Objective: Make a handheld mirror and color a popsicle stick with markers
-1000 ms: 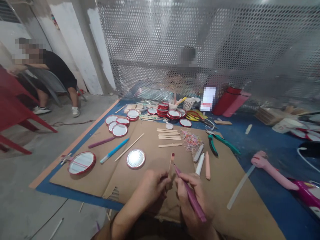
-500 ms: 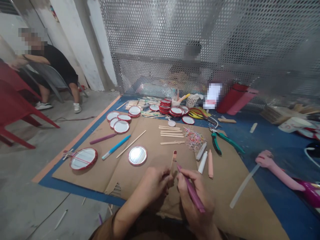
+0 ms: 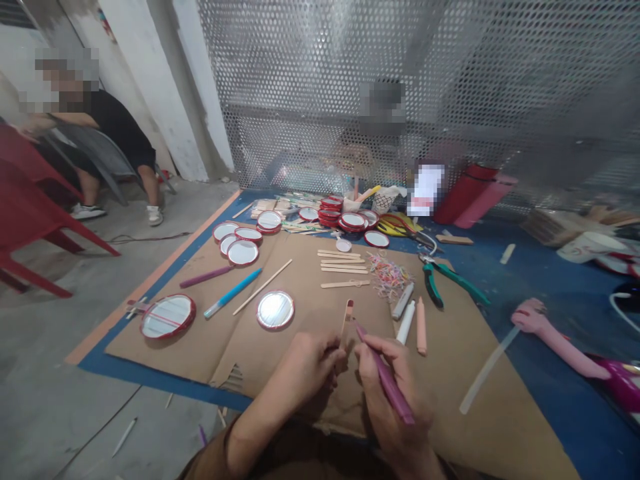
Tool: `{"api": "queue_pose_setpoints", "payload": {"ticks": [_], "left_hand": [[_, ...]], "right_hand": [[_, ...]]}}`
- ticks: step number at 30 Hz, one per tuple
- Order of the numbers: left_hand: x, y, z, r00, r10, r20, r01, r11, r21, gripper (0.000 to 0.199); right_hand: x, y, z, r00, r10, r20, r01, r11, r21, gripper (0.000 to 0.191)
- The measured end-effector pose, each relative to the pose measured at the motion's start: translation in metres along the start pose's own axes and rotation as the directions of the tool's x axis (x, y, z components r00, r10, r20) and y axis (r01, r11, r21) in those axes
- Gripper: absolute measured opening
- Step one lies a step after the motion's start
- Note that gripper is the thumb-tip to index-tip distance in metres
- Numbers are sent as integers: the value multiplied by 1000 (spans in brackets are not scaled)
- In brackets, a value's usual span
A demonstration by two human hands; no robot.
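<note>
Your left fingers (image 3: 330, 353) pinch a wooden craft stick (image 3: 345, 321) upright, its tip red. Your right fingers (image 3: 375, 350) clench a magenta marker (image 3: 393, 393), its tip drawn back, now just apart from the stick. Both hands work above corrugated cardboard (image 3: 300, 293), near a round red-rimmed mirror (image 3: 275, 310).

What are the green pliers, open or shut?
Open: the green pliers lie with their two handles spread wide apart.
</note>
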State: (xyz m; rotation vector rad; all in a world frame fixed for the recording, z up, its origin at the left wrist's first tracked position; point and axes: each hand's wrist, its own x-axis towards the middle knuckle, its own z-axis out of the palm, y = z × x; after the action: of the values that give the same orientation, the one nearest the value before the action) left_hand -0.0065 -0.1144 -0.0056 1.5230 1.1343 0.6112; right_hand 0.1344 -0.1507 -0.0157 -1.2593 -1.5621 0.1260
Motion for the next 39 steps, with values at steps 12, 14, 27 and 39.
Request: {"api": "queue_pose_setpoints", "payload": {"ticks": [12,14,27,39], "left_hand": [[-2,-1,-1,1000,-2,6,2,999,36,19],[-1,-1,-2,1000,11,5,-11,999,38,19],[-1,0,-1,1000,1,9,-1,999,33,20],[0,-3,1,1000,14,1,-14,1000,17,19]], "right_hand": [[1,-3,-1,1000,21,6,-21,999,-27,8],[2,-3,-1,1000,13,5,-13,1000,-15,8],[0,-3,0,1000,11,-6,-11,1000,10,8],[0,-1,1,999,33,-7,-33,999,11,7]]}}
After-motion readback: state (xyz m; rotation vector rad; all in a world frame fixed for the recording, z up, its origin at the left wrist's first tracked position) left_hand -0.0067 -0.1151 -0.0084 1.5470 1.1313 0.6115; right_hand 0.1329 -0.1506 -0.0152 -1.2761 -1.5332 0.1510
